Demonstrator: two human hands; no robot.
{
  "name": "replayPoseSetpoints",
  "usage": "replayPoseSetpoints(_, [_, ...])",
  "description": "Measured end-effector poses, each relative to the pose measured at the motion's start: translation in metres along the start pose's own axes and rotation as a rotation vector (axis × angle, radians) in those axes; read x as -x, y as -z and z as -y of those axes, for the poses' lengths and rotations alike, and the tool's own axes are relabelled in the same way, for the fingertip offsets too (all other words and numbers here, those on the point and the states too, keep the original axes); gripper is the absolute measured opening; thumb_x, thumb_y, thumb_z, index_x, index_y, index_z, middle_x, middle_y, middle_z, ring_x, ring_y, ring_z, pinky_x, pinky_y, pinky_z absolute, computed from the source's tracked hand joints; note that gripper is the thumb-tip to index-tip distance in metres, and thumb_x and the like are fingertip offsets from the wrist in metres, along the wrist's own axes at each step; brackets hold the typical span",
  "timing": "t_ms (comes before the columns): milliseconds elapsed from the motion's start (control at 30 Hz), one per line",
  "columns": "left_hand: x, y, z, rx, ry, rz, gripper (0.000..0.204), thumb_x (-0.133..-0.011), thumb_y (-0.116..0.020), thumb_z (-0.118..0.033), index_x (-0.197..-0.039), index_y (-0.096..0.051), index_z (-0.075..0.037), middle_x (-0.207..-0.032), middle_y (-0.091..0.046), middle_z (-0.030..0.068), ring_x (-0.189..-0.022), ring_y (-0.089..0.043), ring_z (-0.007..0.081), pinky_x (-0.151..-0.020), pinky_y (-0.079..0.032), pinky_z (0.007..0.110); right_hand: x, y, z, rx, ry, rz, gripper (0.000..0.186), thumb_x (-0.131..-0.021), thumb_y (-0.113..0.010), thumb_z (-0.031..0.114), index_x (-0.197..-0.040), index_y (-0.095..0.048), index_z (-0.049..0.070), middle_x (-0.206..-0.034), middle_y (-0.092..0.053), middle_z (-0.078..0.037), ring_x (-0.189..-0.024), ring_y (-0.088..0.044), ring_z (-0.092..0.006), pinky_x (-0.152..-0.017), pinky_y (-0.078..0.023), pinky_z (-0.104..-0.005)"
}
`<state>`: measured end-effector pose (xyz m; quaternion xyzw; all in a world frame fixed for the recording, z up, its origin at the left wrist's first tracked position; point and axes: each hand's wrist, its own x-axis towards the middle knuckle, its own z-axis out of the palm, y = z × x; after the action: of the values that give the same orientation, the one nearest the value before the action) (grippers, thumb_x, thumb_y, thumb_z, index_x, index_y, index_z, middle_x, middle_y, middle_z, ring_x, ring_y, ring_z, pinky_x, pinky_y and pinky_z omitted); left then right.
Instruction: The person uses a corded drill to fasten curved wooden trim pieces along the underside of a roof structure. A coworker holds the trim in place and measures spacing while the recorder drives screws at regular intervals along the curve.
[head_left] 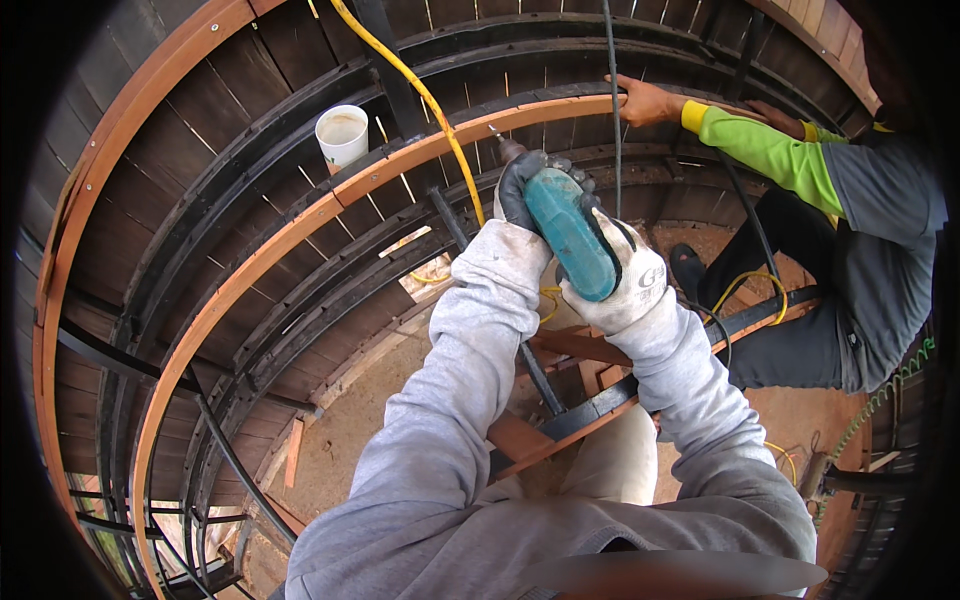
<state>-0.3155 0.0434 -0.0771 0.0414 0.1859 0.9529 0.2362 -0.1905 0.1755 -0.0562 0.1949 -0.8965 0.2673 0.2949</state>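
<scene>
A teal power drill [568, 228] is held in both of my gloved hands, its chuck and bit pointing up-left at a curved orange-brown wooden strip [551, 108]. My left hand [517, 197], in a dark-palmed glove, is closed around the drill's front part. My right hand [622, 267], in a white glove, grips the drill's body lower down. The bit's tip shows just below the strip; whether they touch I cannot tell. A yellow cord [447, 140] hangs over the strip just left of the drill, and a thin dark cable [610, 50] runs down to its right.
A person [880, 260] in lime-green sleeves sits at right, a hand [645, 103] on the strip. A white bucket [342, 135] stands behind the strip. Curved black metal rails [270, 115] line the dark plank wall. Below me, a metal-and-wood beam [573, 425] crosses over the dusty floor [340, 440].
</scene>
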Motion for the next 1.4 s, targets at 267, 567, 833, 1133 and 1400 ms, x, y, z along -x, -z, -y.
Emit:
replayPoseSetpoints(267, [-0.004,0.005,-0.002,0.059,0.025,0.003,0.031,-0.073,-0.072,-0.035,-0.082,-0.066,-0.006,-0.080,-0.066,0.0176,-0.080,-0.068,0.0392,-0.078,-0.059,0.054,-0.001,-0.003,0.001,0.003,0.008,-0.029,0.082,-0.068,-0.085,0.032,-0.138,-0.053,0.004,-0.116,-0.064,-0.026,-0.101,-0.068,-0.0419,-0.087,-0.058,-0.0477])
replayPoseSetpoints(567, [-0.001,0.001,-0.003,0.118,-0.001,0.051,0.018,-0.075,-0.072,-0.027,-0.080,-0.063,-0.012,-0.081,-0.065,0.0113,-0.079,-0.068,0.0360,-0.075,-0.060,0.054,-0.007,-0.001,0.005,0.057,0.061,-0.035,0.084,-0.067,-0.085,0.029,-0.138,-0.051,0.003,-0.117,-0.064,-0.025,-0.103,-0.067,-0.0426,-0.089,-0.057,-0.0481])
replayPoseSetpoints(833, [-0.005,-0.001,-0.001,0.144,-0.074,0.018,0.015,-0.074,-0.073,-0.021,-0.077,-0.059,-0.017,-0.079,-0.062,0.0082,-0.076,-0.067,0.0323,-0.073,-0.061,0.053,-0.010,-0.002,0.002,-0.031,0.103,-0.056,0.085,-0.065,-0.086,0.024,-0.139,-0.050,0.002,-0.123,-0.061,-0.026,-0.108,-0.065,-0.0434,-0.093,-0.055,-0.0493])
replayPoseSetpoints(1133, [-0.002,-0.001,-0.001,0.117,-0.077,0.039,0.015,-0.076,-0.074,-0.024,-0.081,-0.062,-0.016,-0.078,-0.063,0.0087,-0.077,-0.068,0.0333,-0.076,-0.061,0.053,-0.004,-0.005,-0.002,-0.009,0.033,-0.011,0.085,-0.066,-0.086,0.026,-0.139,-0.051,0.001,-0.125,-0.062,-0.023,-0.110,-0.064,-0.0425,-0.094,-0.055,-0.0478])
replayPoseSetpoints(1400, [0.001,-0.003,-0.002,0.142,-0.012,0.041,0.016,-0.077,-0.075,-0.028,-0.080,-0.064,-0.017,-0.081,-0.065,0.0077,-0.079,-0.068,0.0361,-0.076,-0.060,0.055,-0.005,-0.002,-0.002,0.032,0.053,-0.006,0.084,-0.066,-0.086,0.020,-0.140,-0.050,0.001,-0.123,-0.062,-0.023,-0.107,-0.067,-0.0403,-0.094,-0.056,-0.0439])
